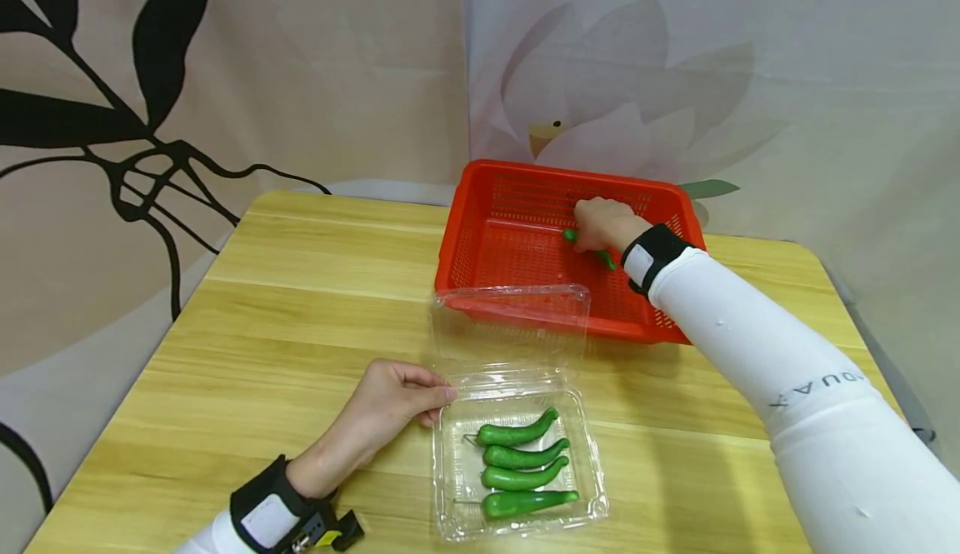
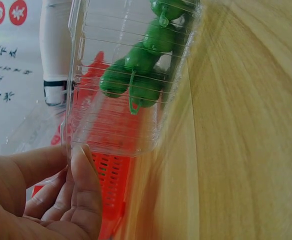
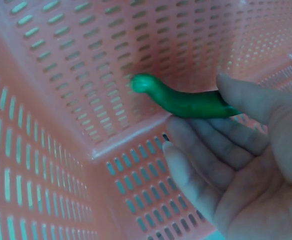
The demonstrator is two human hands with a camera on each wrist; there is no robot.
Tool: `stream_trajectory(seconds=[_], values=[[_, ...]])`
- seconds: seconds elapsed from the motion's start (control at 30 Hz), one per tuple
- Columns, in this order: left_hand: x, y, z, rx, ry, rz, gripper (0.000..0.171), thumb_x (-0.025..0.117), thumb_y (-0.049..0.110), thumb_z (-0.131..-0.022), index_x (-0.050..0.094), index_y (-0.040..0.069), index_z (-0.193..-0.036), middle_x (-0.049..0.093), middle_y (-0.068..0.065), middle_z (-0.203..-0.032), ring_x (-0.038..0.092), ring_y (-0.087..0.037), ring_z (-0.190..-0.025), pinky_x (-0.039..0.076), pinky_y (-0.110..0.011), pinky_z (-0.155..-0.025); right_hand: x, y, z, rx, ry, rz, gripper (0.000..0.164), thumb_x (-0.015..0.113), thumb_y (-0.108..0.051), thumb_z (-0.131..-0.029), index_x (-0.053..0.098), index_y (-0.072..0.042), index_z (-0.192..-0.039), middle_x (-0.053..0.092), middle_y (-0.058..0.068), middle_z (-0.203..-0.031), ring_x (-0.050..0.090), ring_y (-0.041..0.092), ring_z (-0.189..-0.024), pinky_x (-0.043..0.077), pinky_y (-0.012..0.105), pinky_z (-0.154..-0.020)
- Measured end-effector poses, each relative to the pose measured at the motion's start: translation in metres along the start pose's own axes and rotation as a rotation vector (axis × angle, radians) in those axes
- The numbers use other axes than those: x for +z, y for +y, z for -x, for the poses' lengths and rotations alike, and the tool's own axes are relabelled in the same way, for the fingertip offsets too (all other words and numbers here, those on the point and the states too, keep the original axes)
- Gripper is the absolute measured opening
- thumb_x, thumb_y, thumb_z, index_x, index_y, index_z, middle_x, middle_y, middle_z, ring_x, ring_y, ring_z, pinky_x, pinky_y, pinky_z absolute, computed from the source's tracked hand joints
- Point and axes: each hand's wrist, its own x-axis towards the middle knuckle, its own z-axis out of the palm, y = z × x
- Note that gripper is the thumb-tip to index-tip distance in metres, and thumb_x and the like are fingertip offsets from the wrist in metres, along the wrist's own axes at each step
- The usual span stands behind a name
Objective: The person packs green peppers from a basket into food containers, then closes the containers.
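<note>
My right hand point(image 1: 606, 225) is inside the red basket point(image 1: 502, 267) and grips a green chili pepper point(image 3: 186, 103) between thumb and fingers. In the right wrist view the pepper's curved end sticks out past the fingers, near the slotted wall. On the table, my left hand point(image 1: 386, 404) pinches the upper left rim of a clear plastic clamshell box point(image 1: 448, 471) with thumb and forefinger. Several green chili peppers point(image 1: 517, 479) lie side by side across the box's base. Its lid point(image 1: 510, 333) stands raised at the far side, overlapping the basket's near wall in the head view.
The wooden table point(image 1: 300, 287) carries both box and basket, with the basket at the back right. Behind it hangs a printed cloth point(image 1: 360, 79). A white sleeve point(image 1: 750, 354) reaches across the table's right side.
</note>
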Motion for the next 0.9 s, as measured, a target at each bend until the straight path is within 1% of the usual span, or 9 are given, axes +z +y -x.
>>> stream_trajectory(seconds=[0.07, 0.17, 0.27, 0.37, 0.5, 0.6, 0.67, 0.73, 0.9], values=[[0.000, -0.001, 0.000, 0.000, 0.001, 0.000, 0.019, 0.084, 0.008, -0.089, 0.078, -0.007, -0.099, 0.075, -0.015, -0.081, 0.066, -0.015, -0.062, 0.060, -0.027, -0.059, -0.003, 0.000, 0.002, -0.023, 0.016, -0.004, 0.030, 0.081, -0.021, -0.092, 0.067, 0.001, -0.107, 0.062, 0.014, -0.092, 0.058, 0.031, -0.083, 0.051, 0.041, -0.070], [0.000, -0.001, 0.000, 0.002, 0.003, 0.000, 0.019, 0.084, 0.008, -0.089, 0.078, -0.007, -0.099, 0.075, -0.015, -0.082, 0.066, -0.015, -0.062, 0.060, -0.027, -0.059, -0.006, 0.002, 0.003, -0.058, 0.038, 0.038, 0.024, 0.080, -0.018, -0.093, 0.067, 0.000, -0.104, 0.062, 0.014, -0.090, 0.059, 0.031, -0.082, 0.052, 0.041, -0.072], [0.000, -0.001, 0.001, 0.007, 0.001, 0.003, 0.019, 0.083, 0.008, -0.089, 0.078, -0.008, -0.099, 0.075, -0.015, -0.082, 0.066, -0.016, -0.062, 0.060, -0.027, -0.059, -0.007, 0.004, 0.002, -0.091, 0.064, 0.087, 0.018, 0.078, -0.013, -0.093, 0.068, -0.002, -0.103, 0.065, 0.013, -0.090, 0.060, 0.031, -0.081, 0.056, 0.042, -0.075], [0.000, 0.000, 0.001, 0.015, -0.006, 0.009, 0.019, 0.083, 0.008, -0.089, 0.078, -0.008, -0.099, 0.075, -0.015, -0.083, 0.066, -0.016, -0.063, 0.060, -0.027, -0.060, -0.008, 0.005, 0.002, -0.121, 0.086, 0.096, 0.018, 0.077, -0.010, -0.093, 0.067, -0.001, -0.105, 0.066, 0.014, -0.089, 0.062, 0.031, -0.080, 0.058, 0.044, -0.075], [0.000, 0.001, 0.001, 0.012, -0.007, 0.010, 0.019, 0.083, 0.007, -0.089, 0.078, -0.008, -0.098, 0.075, -0.016, -0.083, 0.066, -0.016, -0.063, 0.060, -0.027, -0.060, -0.013, 0.005, 0.009, -0.145, 0.111, 0.056, 0.018, 0.075, -0.014, -0.096, 0.065, -0.002, -0.103, 0.064, 0.013, -0.086, 0.063, 0.029, -0.077, 0.056, 0.040, -0.070], [0.000, 0.000, 0.001, 0.001, 0.002, -0.005, 0.017, 0.084, 0.008, -0.088, 0.078, -0.006, -0.097, 0.075, -0.016, -0.082, 0.067, -0.016, -0.063, 0.061, -0.028, -0.061, -0.019, 0.006, 0.017, -0.158, 0.139, 0.011, 0.018, 0.074, -0.020, -0.098, 0.066, -0.004, -0.098, 0.063, 0.011, -0.081, 0.062, 0.028, -0.072, 0.052, 0.037, -0.064], [0.000, 0.000, 0.001, -0.007, 0.005, -0.014, 0.016, 0.084, 0.008, -0.088, 0.079, -0.005, -0.097, 0.075, -0.017, -0.082, 0.067, -0.017, -0.063, 0.061, -0.029, -0.061, -0.024, 0.007, 0.022, -0.171, 0.166, -0.018, 0.019, 0.074, -0.022, -0.098, 0.068, -0.005, -0.094, 0.062, 0.010, -0.077, 0.061, 0.028, -0.069, 0.050, 0.037, -0.062], [0.000, -0.001, 0.001, -0.010, 0.006, -0.021, 0.015, 0.084, 0.008, -0.088, 0.079, -0.004, -0.096, 0.075, -0.017, -0.083, 0.067, -0.017, -0.063, 0.061, -0.029, -0.062, -0.029, 0.009, 0.026, -0.195, 0.212, -0.037, 0.020, 0.074, -0.023, -0.098, 0.069, -0.005, -0.089, 0.061, 0.009, -0.075, 0.058, 0.028, -0.070, 0.047, 0.038, -0.063], [0.000, 0.000, 0.001, -0.008, 0.000, -0.019, 0.013, 0.083, 0.007, -0.088, 0.079, -0.004, -0.096, 0.075, -0.018, -0.084, 0.067, -0.017, -0.063, 0.061, -0.030, -0.062, -0.039, 0.013, 0.040, -0.247, 0.309, -0.078, 0.017, 0.076, -0.022, -0.096, 0.074, -0.006, -0.093, 0.063, 0.008, -0.081, 0.056, 0.030, -0.077, 0.045, 0.041, -0.070]])
